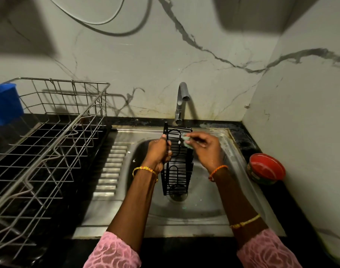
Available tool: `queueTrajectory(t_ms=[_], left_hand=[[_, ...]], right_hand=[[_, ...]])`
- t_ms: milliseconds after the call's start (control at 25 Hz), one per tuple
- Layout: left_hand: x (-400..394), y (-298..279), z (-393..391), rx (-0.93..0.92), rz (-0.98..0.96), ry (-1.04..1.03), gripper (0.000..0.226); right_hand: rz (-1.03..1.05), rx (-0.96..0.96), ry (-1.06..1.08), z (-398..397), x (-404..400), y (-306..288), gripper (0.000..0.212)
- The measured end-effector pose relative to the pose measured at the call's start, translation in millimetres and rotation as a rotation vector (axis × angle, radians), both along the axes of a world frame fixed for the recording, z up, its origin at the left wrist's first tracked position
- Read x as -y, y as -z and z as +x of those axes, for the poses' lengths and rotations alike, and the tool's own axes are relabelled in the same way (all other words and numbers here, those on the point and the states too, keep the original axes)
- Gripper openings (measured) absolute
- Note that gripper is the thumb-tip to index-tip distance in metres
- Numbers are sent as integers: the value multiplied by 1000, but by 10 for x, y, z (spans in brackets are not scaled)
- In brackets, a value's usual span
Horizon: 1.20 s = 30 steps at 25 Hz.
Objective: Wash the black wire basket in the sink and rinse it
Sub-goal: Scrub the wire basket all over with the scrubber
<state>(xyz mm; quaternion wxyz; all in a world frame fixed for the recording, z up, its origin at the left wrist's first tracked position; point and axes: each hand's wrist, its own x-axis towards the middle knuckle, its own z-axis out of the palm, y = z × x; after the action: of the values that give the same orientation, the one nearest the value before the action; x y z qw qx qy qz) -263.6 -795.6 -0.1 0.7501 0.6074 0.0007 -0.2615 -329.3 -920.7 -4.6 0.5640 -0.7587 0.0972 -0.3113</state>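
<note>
Basket (177, 167) upright — left fingers (168, 147) gripping.

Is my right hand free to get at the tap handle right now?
Probably not at once: the right hand pinches a scrub pad against the black wire basket. The path to the tap looks clear.

The single head-worn camera looks forward and steeply down from close above the sink (204, 213), facing the marble back wall (146, 55); its wide angle bends the edges.
</note>
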Motion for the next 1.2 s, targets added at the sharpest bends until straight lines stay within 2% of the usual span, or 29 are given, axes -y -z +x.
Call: queueTrajectory(t_ms=[80, 160, 320, 440, 600, 840, 960, 1120, 1200], left_hand=[[34, 6, -27, 3, -7, 6, 35], [39, 16, -43, 2, -4, 10, 34], [29, 54, -85, -14, 14, 12, 39], [62, 73, -131, -14, 35, -1, 39], [75, 64, -129, -23, 15, 7, 39], [109, 68, -100, -25, 32, 2, 38], [125, 68, -76, -25, 27, -17, 38], [230, 50, -98, -26, -3, -22, 38], [271, 59, -83, -26, 3, -22, 37]], right_hand=[[-302, -29, -40, -4, -126, -38, 18], [-413, -30, -31, -66, -159, 20, 21], [-364, -49, -46, -328, 50, 159, 20], [-418, -96, -60, -260, 49, 146, 23], [-477, -47, -58, -225, 23, 148, 29], [-235, -80, 26, -472, 265, 353, 21], [-146, -14, 120, -410, 147, 306, 20], [-332, 91, 65, -310, -82, 150, 21], [-450, 54, 24, -277, -156, 192, 26]])
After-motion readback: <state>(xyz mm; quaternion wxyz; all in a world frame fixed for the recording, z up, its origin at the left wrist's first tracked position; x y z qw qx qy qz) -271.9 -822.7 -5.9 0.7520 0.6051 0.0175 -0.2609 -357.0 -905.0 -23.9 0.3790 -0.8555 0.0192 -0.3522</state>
